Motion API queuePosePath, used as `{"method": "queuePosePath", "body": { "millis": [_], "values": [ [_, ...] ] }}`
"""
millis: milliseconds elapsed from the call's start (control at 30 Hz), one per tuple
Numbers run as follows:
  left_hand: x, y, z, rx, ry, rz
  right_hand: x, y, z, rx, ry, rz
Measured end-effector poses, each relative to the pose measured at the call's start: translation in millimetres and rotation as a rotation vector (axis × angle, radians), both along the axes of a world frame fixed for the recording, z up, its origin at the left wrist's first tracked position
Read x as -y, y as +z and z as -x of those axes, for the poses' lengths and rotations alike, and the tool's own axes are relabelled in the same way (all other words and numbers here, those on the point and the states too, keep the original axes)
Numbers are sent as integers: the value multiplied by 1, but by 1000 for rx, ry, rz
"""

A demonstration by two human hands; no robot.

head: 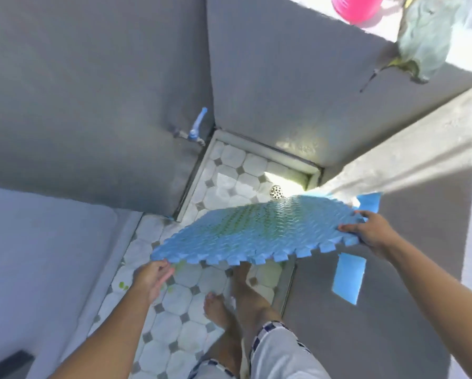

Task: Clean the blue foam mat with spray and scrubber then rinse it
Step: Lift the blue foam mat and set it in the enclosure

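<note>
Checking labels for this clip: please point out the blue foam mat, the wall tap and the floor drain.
blue foam mat [256, 231]: head view, middle of its textured top.
wall tap [195, 129]: head view, blue handle.
floor drain [276, 192]: head view, perforated metal cover.

Overhead: my mat [256, 231] spans the tiled bay [229, 170].
Left: tap [195, 127] juts out from the wall.
Right: ledge [393, 165] close.
</note>
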State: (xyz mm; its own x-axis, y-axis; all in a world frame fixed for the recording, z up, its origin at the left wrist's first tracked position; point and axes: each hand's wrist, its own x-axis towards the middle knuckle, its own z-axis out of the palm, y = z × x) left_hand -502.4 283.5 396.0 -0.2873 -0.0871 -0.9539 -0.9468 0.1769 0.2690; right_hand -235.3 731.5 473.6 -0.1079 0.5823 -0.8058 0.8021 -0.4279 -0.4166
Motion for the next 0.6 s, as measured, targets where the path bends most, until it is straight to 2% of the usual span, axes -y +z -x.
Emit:
{"method": "queuePosePath", "body": {
  "millis": [133, 233, 433, 600],
  "values": [
    [-47, -19, 28, 27, 61, -54, 11, -15, 0, -70, -131, -61],
    [-85, -30, 46, 18, 53, -113, 9, -26, 2, -121, -124, -117],
    [-156, -62, 69, -185, -10, 51, -16, -52, 6, -101, -92, -172],
    [-160, -99, 77, -215, -20, 181, -3, -100, -3, -75, -115, -147]
  ]
}}
